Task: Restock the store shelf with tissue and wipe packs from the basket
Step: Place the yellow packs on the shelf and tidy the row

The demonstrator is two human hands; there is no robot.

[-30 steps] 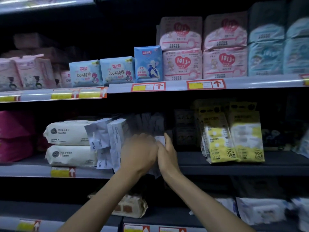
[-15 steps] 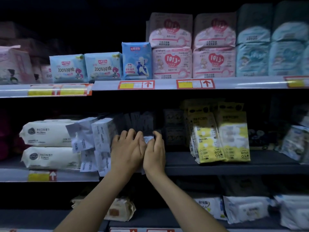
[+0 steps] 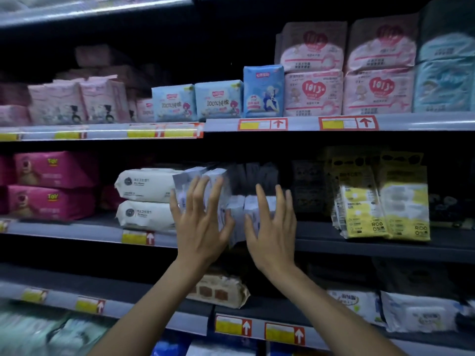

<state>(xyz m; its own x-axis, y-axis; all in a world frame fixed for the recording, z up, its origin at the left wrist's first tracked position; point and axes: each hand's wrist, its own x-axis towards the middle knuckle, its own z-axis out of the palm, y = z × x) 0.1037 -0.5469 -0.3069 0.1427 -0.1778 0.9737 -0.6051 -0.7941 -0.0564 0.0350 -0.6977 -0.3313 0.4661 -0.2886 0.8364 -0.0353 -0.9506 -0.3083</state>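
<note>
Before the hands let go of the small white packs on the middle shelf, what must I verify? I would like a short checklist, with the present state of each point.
1. Left hand flat against the small white packs: ok, fingers straight and spread.
2. Right hand flat against them too: ok.
3. Packs upright: not ok, the left ones lean toward the cream wet-wipe packs.
4. Packs fully behind the middle shelf edge: cannot tell, the hands hide their bases.
5. Yellow packs undisturbed: ok, they stand apart to the right.
</note>
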